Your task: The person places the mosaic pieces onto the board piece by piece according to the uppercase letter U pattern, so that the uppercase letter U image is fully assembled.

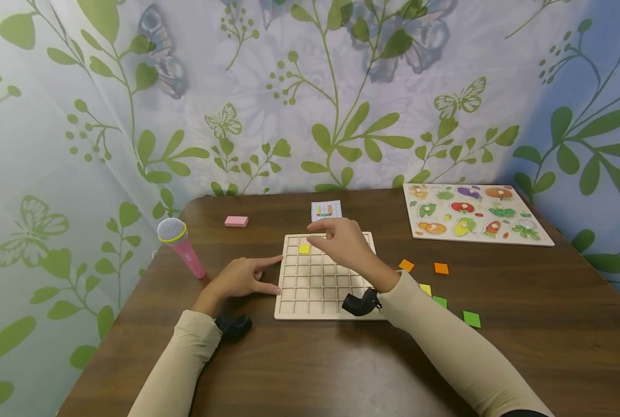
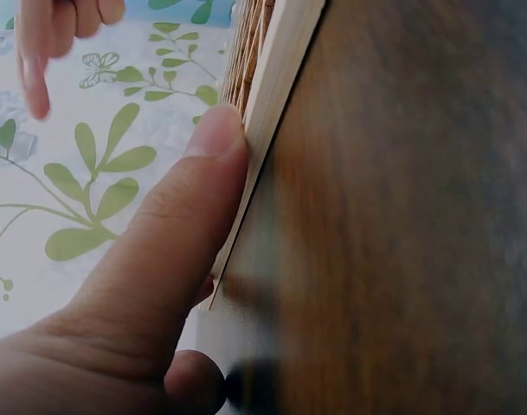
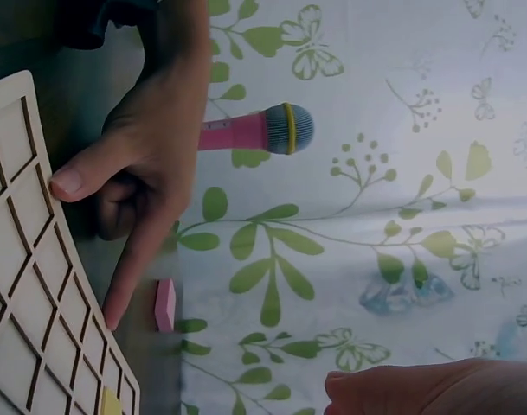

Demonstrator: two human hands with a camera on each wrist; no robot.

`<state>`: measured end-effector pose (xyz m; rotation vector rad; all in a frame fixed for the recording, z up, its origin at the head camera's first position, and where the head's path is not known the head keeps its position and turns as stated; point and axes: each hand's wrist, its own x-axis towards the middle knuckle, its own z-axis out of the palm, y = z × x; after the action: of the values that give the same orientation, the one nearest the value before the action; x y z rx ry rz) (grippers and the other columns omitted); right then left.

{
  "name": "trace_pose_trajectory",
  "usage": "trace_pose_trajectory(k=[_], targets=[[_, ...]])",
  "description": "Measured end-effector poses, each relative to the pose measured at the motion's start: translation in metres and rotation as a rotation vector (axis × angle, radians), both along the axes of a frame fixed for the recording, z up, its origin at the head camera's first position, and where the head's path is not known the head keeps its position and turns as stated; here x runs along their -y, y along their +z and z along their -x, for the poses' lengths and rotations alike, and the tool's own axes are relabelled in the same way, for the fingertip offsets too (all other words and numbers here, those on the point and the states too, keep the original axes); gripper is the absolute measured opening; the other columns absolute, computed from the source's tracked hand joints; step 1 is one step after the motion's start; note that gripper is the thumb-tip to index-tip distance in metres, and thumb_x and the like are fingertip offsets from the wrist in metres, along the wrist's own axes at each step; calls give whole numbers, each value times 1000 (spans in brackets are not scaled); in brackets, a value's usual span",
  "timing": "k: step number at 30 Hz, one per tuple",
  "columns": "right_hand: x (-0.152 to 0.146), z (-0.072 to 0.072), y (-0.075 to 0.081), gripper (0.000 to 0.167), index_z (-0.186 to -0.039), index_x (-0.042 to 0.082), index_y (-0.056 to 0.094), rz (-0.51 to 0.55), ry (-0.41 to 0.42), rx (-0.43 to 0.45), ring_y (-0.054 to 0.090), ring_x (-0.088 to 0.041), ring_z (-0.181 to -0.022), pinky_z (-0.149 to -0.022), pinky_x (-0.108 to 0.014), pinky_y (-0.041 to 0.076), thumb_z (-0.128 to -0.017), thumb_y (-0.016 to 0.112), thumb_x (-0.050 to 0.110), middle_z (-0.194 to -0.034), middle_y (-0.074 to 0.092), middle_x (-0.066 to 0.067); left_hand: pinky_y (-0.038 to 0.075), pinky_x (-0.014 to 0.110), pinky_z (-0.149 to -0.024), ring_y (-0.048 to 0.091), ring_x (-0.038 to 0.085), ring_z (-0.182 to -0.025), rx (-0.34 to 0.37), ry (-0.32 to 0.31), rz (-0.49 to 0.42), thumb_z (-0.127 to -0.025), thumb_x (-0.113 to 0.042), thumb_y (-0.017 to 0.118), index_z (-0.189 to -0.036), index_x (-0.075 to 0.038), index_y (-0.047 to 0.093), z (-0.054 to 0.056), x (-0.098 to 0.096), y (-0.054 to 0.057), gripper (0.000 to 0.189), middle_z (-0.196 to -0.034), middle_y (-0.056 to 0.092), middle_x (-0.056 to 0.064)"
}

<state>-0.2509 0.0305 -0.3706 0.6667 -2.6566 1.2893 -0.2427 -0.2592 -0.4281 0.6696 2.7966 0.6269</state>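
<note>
A pale wooden grid board (image 1: 315, 292) lies on the brown table, with one yellow square tile (image 1: 304, 249) in a cell near its far left corner. My left hand (image 1: 239, 279) touches the board's left edge with spread thumb and index finger; the left wrist view shows the thumb (image 2: 189, 194) against the wooden rim. Above the far part of the board hovers my right hand (image 1: 343, 243). Its thumb and index finger are apart, and I see nothing between them. The right wrist view also catches the yellow tile (image 3: 111, 402) at the grid's edge.
Orange (image 1: 441, 269), yellow (image 1: 425, 288) and green (image 1: 472, 318) tiles lie right of the board. Behind it is a printed pattern card (image 1: 326, 208). A pink block (image 1: 236, 221) and toy microphone (image 1: 184, 249) lie left; a vegetable puzzle (image 1: 476, 213) sits far right.
</note>
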Motion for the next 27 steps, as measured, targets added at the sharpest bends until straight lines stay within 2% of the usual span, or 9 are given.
trace_pose_trajectory(k=[4,7,12,20,27], targets=[[-19,-8,5,23,-116,20,78,67,6,-53,34,-18,-46,-53,-34,36,-96,74,30,-55,41,-1,28,28,-53,26,8,-52,-6,3,4,-79,-64,79,-155,-34,46,0,0,-1,89,-58,34,-9],[-38,-11,4,23,-114,19,79,75,-4,-100,31,-17,-48,-54,-34,34,-94,76,31,-55,38,1,27,28,-54,26,9,-53,-8,7,7,-79,-64,79,-156,-34,45,0,0,-1,89,-58,33,-8],[-74,-13,-4,25,-114,19,79,12,-34,-116,32,-16,-48,-51,-32,31,-92,79,32,-55,38,2,27,29,-54,25,9,-53,5,8,9,-79,-64,79,-156,-34,45,-1,0,0,89,-58,33,-8],[-136,-22,-29,23,-112,20,79,-128,-56,-77,29,-13,-44,-45,-30,29,-93,77,34,-54,36,5,27,29,-54,26,9,-53,1,6,10,-80,-64,79,-156,-34,45,0,1,0,89,-59,33,-8],[-180,-36,-44,22,-109,17,80,-155,-119,-116,27,-11,-43,-43,-30,28,-90,81,28,-53,34,7,28,29,-54,27,9,-53,1,8,5,-79,-64,79,-156,-34,45,0,1,-1,89,-59,34,-8]])
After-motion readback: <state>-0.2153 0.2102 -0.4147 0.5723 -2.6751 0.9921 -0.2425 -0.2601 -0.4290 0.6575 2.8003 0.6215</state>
